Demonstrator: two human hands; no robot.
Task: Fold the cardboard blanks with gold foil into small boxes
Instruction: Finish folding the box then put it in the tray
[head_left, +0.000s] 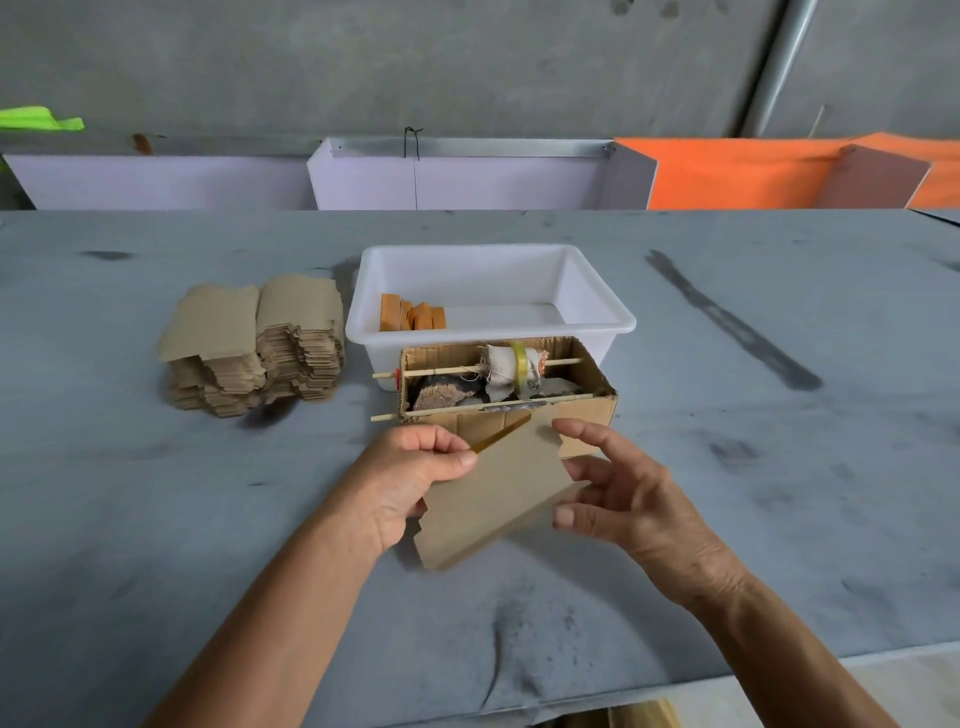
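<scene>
Over the grey table (156, 519), just in front of the person, a cardboard blank (498, 499) is being held up in both hands, tilting so that its far corner rises toward the right. It is showing its plain brown side, and a thin sliver of gold is peeking out at its upper edge. The left hand (410, 478) is gripping the blank's left edge, thumb on top and curled fingers tucked behind it. The right hand (623, 499) is holding the right edge with fingers only loosely bent: the forefinger is reaching over the upper corner while the thumb is pressing at the lower right side.

Just beyond the hands, an open corrugated carton (587, 410) is sitting with two thin wooden sticks (467, 370) running across it; a roll of cloth and a yellowish tape ring (519, 358) are hanging on the farther stick. Touching the carton's far side, a white plastic tub (597, 306) is holding a few small orange-gold boxes (413, 314) in its left corner. To the left of the tub, well apart from the hands, a stack of flat blanks (260, 348) is lying brown side up, fanning out unevenly. Along the far edge of the table, pale lilac and orange panels (753, 176) are standing against a concrete wall.
</scene>
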